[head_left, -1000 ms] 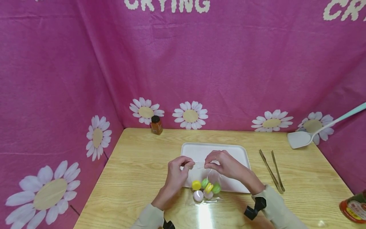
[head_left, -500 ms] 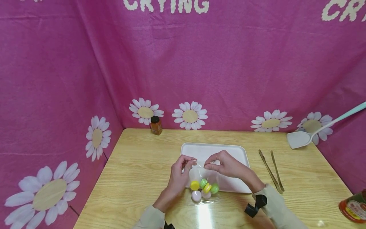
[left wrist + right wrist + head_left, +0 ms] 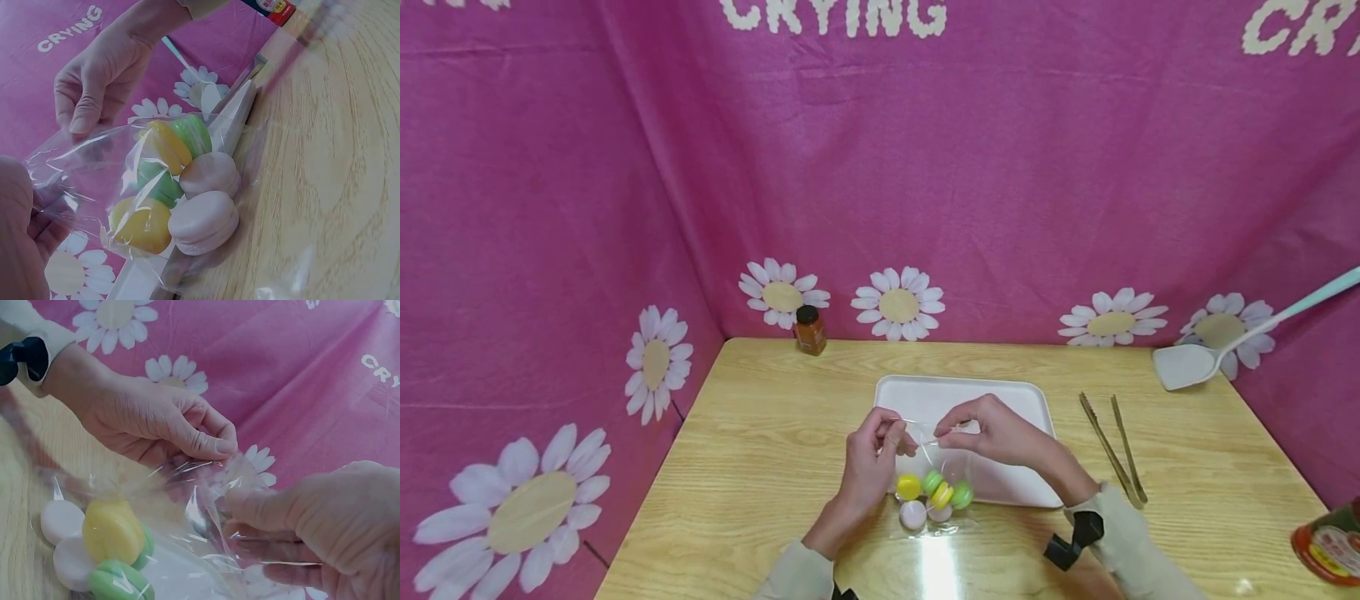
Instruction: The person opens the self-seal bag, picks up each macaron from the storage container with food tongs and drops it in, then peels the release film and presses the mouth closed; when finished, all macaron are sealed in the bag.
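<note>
A clear plastic bag (image 3: 94, 178) hangs between both hands, its lower end near the table's front. Inside lie several macarons: yellow (image 3: 140, 226), green (image 3: 192, 134) and pale lilac (image 3: 204, 223). My left hand (image 3: 872, 462) pinches the bag's upper edge on the left, thumb against forefinger, as the right wrist view shows. Opposite it, my right hand (image 3: 996, 429) pinches the same edge between thumb and fingers. The bag's mouth lies between the hands, over a white rectangular tray (image 3: 1033, 404). Glare on the film blurs its exact outline.
To the right of the tray lie metal tongs (image 3: 1112, 450). A white spatula (image 3: 1187, 365) with a mint handle leans at the back right. A black-capped jar (image 3: 810, 332) stands at the back left, and a red-labelled container (image 3: 1330, 546) at the right edge.
The bag and its macarons have shifted slightly left. Lower fingers of my left hand now show beyond its thumb, behind the bag's edge. My right hand has hardly moved.
</note>
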{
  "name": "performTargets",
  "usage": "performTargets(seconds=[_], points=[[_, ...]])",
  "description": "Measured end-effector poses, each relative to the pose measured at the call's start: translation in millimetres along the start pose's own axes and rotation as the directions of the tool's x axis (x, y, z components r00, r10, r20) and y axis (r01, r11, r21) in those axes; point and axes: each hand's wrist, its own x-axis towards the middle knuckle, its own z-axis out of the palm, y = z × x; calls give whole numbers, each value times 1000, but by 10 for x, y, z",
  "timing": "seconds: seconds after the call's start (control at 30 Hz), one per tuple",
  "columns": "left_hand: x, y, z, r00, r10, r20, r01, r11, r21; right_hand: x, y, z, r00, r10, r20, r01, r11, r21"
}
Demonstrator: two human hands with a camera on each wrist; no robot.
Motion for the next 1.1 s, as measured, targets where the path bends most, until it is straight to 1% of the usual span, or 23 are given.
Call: performTargets(seconds=[0.07,0.17,0.27,0.4,0.47,0.6,0.73,0.83,0.9,0.97,1.03,1.1], points=[[-1,3,4,999,28,-37,-27,999,21,-20,-5,-19,999,-36,-23,35,998,-51],[2,5,-3,993,84,-84,-79,995,62,-31,-18,-34,994,-96,-47,90,989,-113],[2,-10,-19,985,116,-126,-104,990,95,-57,-20,-46,992,-108,-59,96,979,-177],[-5,-33,-44,977,130,-166,-111,986,122,-123,8,-60,993,-86,-77,64,966,-250],[-7,-35,-53,977,139,-164,-117,984,137,-148,28,-62,993,-80,-87,55,965,-255],[-5,-24,-66,977,144,-155,-119,980,158,-180,74,-58,991,-85,-100,61,973,-224],[-4,-13,-85,977,137,-161,-109,979,173,-218,124,-42,981,-133,-139,101,971,-217],[-3,-12,-108,980,108,-165,-77,980,186,-248,162,-30,970,-156,-188,112,968,-226],[-8,-12,-125,981,88,-174,-55,980,191,-267,193,-17,962,-156,-225,101,966,-239],[-16,-10,-145,980,81,-184,-43,978,202,-282,226,-1,956,-143,-255,81,967,-240],[-22,-3,-165,977,96,-193,-55,976,210,-287,256,15,952,-141,-272,78,971,-227],[-27,-6,-190,971,122,-205,-78,974,214,-284,273,27,952,-133,-276,82,978,-191]])
